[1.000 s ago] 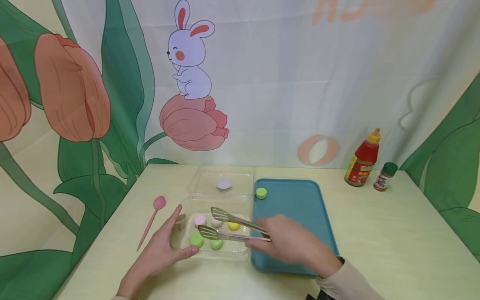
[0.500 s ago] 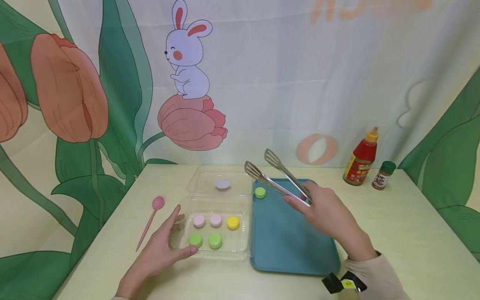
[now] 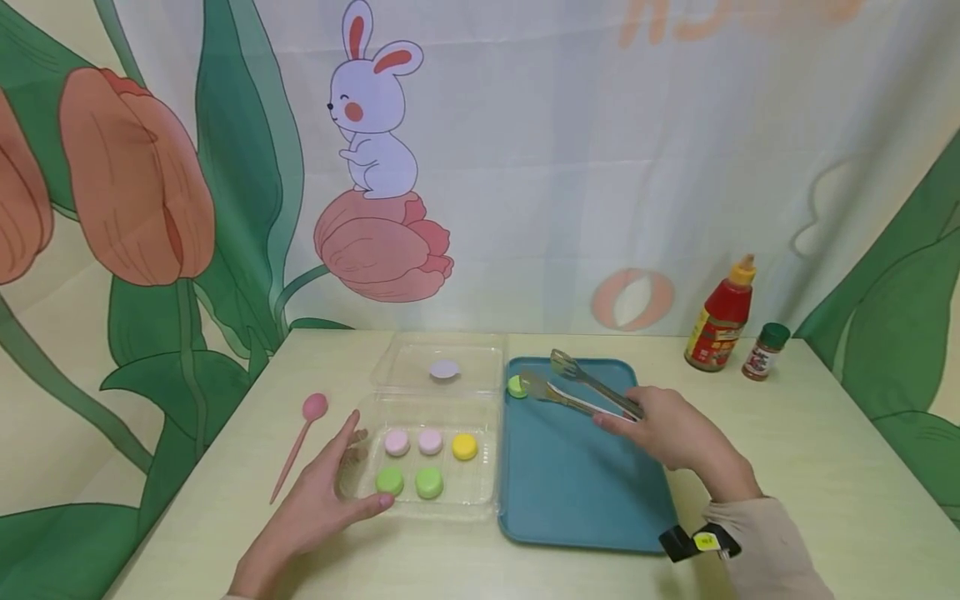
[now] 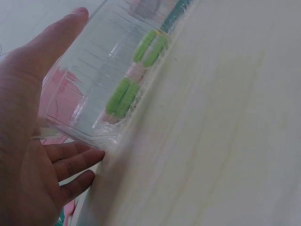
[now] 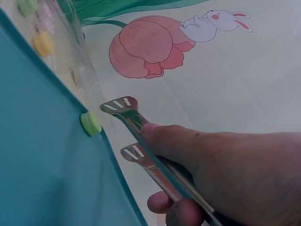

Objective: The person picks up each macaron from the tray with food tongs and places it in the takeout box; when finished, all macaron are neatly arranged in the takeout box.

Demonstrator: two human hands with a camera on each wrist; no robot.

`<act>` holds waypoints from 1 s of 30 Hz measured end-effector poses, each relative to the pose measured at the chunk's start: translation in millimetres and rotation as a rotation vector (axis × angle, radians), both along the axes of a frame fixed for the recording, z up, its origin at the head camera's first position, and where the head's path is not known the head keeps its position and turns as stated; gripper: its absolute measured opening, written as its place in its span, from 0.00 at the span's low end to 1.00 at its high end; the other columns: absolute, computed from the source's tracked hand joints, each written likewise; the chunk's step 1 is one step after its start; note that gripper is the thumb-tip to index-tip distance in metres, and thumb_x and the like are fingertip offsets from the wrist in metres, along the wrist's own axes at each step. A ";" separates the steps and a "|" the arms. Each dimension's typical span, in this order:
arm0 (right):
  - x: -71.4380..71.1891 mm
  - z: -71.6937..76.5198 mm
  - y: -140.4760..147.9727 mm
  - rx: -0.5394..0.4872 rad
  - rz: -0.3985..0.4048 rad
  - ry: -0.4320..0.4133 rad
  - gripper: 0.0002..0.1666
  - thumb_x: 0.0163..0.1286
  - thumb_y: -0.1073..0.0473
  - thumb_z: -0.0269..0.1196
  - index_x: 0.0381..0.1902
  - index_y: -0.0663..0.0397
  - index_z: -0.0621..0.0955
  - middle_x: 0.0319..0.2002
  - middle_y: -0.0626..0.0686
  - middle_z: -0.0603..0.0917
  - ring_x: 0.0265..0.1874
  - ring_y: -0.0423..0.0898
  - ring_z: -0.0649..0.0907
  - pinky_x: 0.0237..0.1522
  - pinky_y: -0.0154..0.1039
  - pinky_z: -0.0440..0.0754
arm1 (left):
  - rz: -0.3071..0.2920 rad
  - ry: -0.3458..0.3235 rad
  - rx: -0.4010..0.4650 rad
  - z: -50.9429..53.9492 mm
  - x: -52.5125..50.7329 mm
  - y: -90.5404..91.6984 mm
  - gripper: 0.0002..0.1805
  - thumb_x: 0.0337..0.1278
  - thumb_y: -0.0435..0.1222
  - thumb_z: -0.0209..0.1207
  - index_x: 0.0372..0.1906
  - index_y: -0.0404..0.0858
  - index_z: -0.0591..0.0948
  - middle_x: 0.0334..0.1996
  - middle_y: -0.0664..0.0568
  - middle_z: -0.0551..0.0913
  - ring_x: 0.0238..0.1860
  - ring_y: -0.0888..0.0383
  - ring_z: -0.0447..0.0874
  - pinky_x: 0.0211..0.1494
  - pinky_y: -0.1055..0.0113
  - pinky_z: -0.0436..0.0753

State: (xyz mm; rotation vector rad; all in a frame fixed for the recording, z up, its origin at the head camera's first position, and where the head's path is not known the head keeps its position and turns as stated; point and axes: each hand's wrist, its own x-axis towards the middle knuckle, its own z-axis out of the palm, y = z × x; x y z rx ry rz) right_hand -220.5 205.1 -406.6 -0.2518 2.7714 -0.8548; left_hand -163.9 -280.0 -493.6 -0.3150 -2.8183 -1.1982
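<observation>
My right hand (image 3: pixel 675 429) grips metal tongs (image 3: pixel 600 393), their slotted tips spread apart just right of a green macaron (image 3: pixel 515 387) at the far left corner of the blue tray (image 3: pixel 585 492). The right wrist view shows nothing between the tips of the tongs (image 5: pixel 123 117). My left hand (image 3: pixel 318 492) rests at the near left corner of a clear plastic container (image 3: pixel 472 500), thumb stretched along its front side and fingers beside its left wall. Inside lie two pink macarons (image 3: pixel 430 442), a yellow macaron (image 3: pixel 464 446) and two green macarons (image 3: pixel 428 482).
Behind the container its clear lid (image 3: pixel 405 367) lies folded back, with a white oval on it. A pink spoon (image 3: pixel 303 433) lies at the left. Far right stand a red sauce bottle (image 3: pixel 722 325) and a small green-capped jar (image 3: pixel 767 352). A printed curtain (image 3: pixel 525 167) hangs behind.
My right hand has carried the spread tongs from over the container to the right and away, then lowered them beside the green macaron on the tray. My left hand has stayed in place.
</observation>
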 end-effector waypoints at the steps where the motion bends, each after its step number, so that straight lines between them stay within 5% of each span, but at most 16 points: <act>1: -1.0 -2.5 -0.3 0.004 0.008 -0.011 0.33 0.79 0.32 0.69 0.46 0.59 0.79 0.28 0.53 0.74 0.21 0.47 0.79 0.24 0.42 0.79 | -0.001 0.003 0.002 -0.3 0.4 -0.2 0.73 0.53 0.59 0.83 0.93 0.43 0.50 0.83 0.39 0.71 0.78 0.37 0.76 0.81 0.33 0.70; 8: -8.0 -18.8 -7.7 0.008 0.047 0.026 0.30 0.79 0.34 0.69 0.35 0.54 0.79 0.24 0.50 0.73 0.23 0.47 0.75 0.27 0.43 0.74 | 0.001 0.011 0.005 -1.3 0.8 -2.2 0.72 0.53 0.58 0.84 0.93 0.43 0.50 0.82 0.39 0.72 0.78 0.39 0.77 0.80 0.34 0.71; 17: -15.8 -39.7 -22.2 0.037 0.004 0.086 0.28 0.80 0.36 0.69 0.34 0.53 0.78 0.24 0.50 0.73 0.23 0.46 0.75 0.24 0.41 0.72 | -0.008 0.002 0.027 -3.3 -0.7 -0.4 0.72 0.53 0.58 0.83 0.93 0.44 0.50 0.83 0.40 0.71 0.78 0.39 0.76 0.80 0.34 0.71; 30: -17.1 -50.6 -37.3 0.065 -0.042 0.133 0.25 0.81 0.36 0.68 0.38 0.53 0.81 0.27 0.50 0.77 0.27 0.47 0.77 0.26 0.42 0.72 | -0.004 -0.002 0.008 -1.1 0.4 -1.2 0.72 0.53 0.58 0.84 0.93 0.45 0.50 0.82 0.40 0.72 0.78 0.38 0.76 0.80 0.33 0.70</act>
